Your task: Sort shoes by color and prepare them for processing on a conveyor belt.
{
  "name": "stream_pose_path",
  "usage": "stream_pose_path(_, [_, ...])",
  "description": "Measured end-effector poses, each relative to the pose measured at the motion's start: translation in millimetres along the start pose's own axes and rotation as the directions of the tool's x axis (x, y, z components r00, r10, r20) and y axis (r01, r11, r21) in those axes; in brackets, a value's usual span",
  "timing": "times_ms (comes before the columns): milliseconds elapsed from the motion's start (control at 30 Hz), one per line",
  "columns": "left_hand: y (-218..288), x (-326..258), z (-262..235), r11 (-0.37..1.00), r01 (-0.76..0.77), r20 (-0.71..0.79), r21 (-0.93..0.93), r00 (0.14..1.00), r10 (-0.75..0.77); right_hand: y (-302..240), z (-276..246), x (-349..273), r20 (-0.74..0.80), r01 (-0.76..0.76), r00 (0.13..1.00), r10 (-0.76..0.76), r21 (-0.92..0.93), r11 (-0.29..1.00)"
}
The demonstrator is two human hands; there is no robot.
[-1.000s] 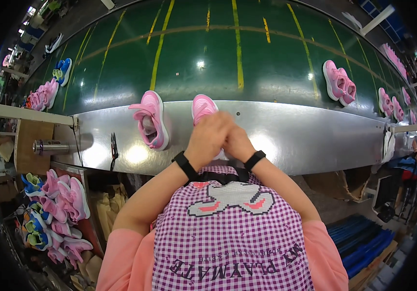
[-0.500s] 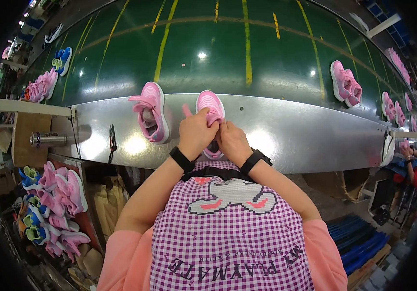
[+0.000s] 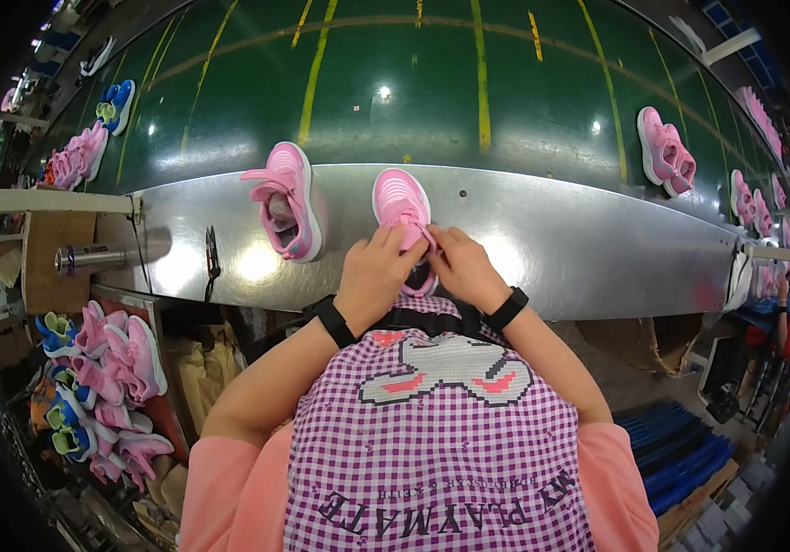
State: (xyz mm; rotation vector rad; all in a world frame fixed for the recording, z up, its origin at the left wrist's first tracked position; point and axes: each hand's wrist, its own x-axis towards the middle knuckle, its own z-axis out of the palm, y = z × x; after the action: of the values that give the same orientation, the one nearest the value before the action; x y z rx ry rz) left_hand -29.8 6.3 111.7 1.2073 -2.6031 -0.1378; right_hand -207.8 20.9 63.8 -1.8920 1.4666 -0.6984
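Observation:
A pink child's shoe (image 3: 401,204) lies toe-away on the shiny metal ledge (image 3: 579,248) in front of me. My left hand (image 3: 375,274) and my right hand (image 3: 460,267) both grip its near end, fingers pinching the pink strap or tongue. The heel is hidden under my hands. Both wrists wear black bands. To the left on the same ledge lies a second pink shoe (image 3: 286,210), its strap undone and its opening showing. It is untouched.
A green conveyor belt (image 3: 469,101) with yellow lines runs beyond the ledge, carrying more pink shoes (image 3: 664,152) at right and pink and blue ones (image 3: 82,147) at far left. A bin of pink and blue shoes (image 3: 101,386) stands at my lower left. Another person's arm (image 3: 786,317) shows far right.
My hands have come back from over the shoe's middle to its near end, uncovering the toe. The shoe now lies flat on the ledge.

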Motion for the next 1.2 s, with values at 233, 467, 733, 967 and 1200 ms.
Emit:
stream_pose_path(233, [-9.1,-2.0,12.5,0.966,-0.121,-0.058,-0.228,0.992,0.111,-8.1,8.1,-12.1,-0.027,-0.02,0.999,0.02,0.013,1.0])
stream_pose_path(467, [-6.7,-1.0,11.8,0.979,-0.056,-0.018,-0.196,0.998,0.053,-3.3,-24.2,21.4,0.058,-0.136,0.99,0.13,0.136,0.981])
stream_pose_path(733, [-4.6,6.1,15.7,0.991,-0.126,-0.023,-0.038,0.992,0.125,-18.1,-22.9,73.2,0.251,-0.401,0.916,0.314,0.521,0.754])
stream_pose_path(967, [-8.2,8.3,15.6,0.983,-0.179,-0.008,-0.042,0.984,0.178,21.3,-23.4,50.5,0.182,-0.323,0.945,0.273,0.367,0.872])
stream_pose_path(1200, [-9.0,12.6,16.8,0.981,-0.175,0.003,-0.085,0.984,0.176,38.7,7.3,22.0,0.151,-0.377,0.925,0.348,0.468,0.8])
